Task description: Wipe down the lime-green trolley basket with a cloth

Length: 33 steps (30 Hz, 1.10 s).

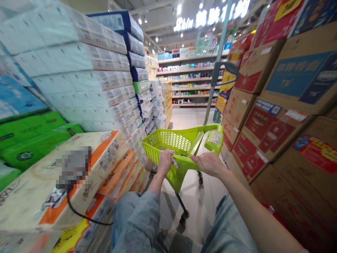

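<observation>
A lime-green plastic shopping cart [181,173] with a perforated basket stands in front of my knees, on thin dark legs with casters. My left hand [165,163] is closed round a crumpled whitish cloth or tissue [174,162], pressed against the near rim of the basket. Part of that wad is hidden by my fingers. My right hand [209,163] grips the cart's near edge, thumb lying on top, below the curved handle [213,140]. Its other fingers are mostly hidden behind the green plastic.
Stacked tissue packs [110,80] rise at left; a pixelated dark device [75,167] with a black cable [76,212] lies on a cream pack [28,200]. Cardboard boxes [243,109] line the right. Ahead are a grey pole [219,45] and stocked shelves [189,75].
</observation>
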{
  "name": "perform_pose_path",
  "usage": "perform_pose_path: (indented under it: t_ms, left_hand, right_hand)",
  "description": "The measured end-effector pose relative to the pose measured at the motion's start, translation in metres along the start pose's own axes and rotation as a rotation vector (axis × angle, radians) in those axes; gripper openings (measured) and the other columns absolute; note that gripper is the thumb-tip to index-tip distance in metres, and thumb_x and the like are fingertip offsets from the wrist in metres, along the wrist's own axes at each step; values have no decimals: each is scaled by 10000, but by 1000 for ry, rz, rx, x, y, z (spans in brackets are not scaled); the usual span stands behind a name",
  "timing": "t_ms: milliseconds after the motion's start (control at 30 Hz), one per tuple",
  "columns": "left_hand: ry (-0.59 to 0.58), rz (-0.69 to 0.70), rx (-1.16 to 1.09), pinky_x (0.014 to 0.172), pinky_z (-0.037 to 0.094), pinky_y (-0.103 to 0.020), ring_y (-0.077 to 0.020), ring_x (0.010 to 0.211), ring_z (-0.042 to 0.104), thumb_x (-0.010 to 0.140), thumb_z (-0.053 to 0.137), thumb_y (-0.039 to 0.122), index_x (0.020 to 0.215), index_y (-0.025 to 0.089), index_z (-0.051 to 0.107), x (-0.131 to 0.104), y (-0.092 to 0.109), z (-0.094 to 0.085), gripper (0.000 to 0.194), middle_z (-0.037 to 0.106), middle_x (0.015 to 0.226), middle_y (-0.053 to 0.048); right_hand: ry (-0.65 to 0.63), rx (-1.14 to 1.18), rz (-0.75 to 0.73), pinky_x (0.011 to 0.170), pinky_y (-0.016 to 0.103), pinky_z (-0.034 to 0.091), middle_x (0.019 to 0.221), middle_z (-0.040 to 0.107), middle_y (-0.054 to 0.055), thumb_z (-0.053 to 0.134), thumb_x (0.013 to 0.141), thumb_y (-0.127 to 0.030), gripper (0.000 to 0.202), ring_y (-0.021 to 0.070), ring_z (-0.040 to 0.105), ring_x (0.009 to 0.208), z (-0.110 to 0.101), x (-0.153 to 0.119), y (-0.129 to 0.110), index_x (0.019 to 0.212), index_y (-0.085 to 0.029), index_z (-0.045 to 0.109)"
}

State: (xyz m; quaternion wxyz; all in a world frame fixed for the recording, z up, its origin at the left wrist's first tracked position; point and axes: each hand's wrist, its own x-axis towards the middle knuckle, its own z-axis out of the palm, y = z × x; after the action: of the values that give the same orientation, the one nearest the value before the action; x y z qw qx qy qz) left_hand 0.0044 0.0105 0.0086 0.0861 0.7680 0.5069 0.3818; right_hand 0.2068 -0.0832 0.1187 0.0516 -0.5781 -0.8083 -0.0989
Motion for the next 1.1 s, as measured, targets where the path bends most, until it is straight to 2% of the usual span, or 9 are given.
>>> perform_pose_path:
  t_ms: [167,367,467,567,667,767,967,1033,1100]
  left_hand:
    - [-9,22,47,951,326,-370,-167,875,528,931,229,249,819,186,585,4,-1,1,379,596,850,-42]
    - [-132,91,82,854,366,-332,-177,827,532,927,247,254,808,197,605,5,19,0,381,613,800,-39]
    - [-135,81,71,776,383,-300,-178,809,539,931,250,297,814,200,611,0,34,2,392,614,785,-42]
    - [-115,132,5,811,373,-305,-176,847,537,935,250,319,893,212,614,-11,50,6,382,620,844,-41]
    - [-66,220,-72,899,345,-328,-185,951,505,926,284,306,1079,209,566,-24,58,10,336,603,988,-58]
    - [-87,261,-84,932,336,-335,-187,1003,483,920,304,300,1163,210,521,-31,49,9,338,582,1056,-66]
    - [-47,194,9,973,314,-370,-187,991,495,917,317,296,1060,201,562,-26,5,-1,298,600,1000,-60]
    - [-24,158,17,991,303,-377,-181,977,506,915,319,288,1012,197,572,-25,2,-2,285,605,970,-56]
    - [6,112,13,1018,275,-389,-177,961,517,916,312,276,961,197,580,-25,7,0,283,609,946,-50]
  right_hand:
    - [-16,-20,26,546,231,299,672,688,93,43,932,-480,774,142,633,640,-1,-2,3,667,-165,699]
    - [-42,-37,69,561,248,334,673,687,108,12,922,-498,811,165,641,667,1,-6,21,652,-157,697]
    - [-48,-37,56,576,252,348,686,689,114,19,919,-512,816,168,639,670,3,-8,34,641,-148,694]
    - [-35,-29,59,572,254,347,692,691,113,27,921,-509,806,166,638,672,6,-9,48,643,-148,693]
    - [-18,-32,59,566,255,340,708,696,111,40,926,-498,791,162,634,674,9,-10,58,639,-147,688]
    - [-22,-38,55,557,252,325,685,694,103,51,931,-486,782,153,627,655,10,-10,62,622,-148,685]
    - [-25,-29,43,546,251,307,658,687,92,31,934,-472,793,142,619,631,8,-9,59,604,-152,677]
    - [-18,-19,32,549,256,309,665,689,90,28,932,-479,795,147,624,634,7,-9,56,605,-154,675]
    - [-15,-15,25,552,258,313,658,687,90,26,927,-499,803,151,626,627,6,-8,53,597,-152,671]
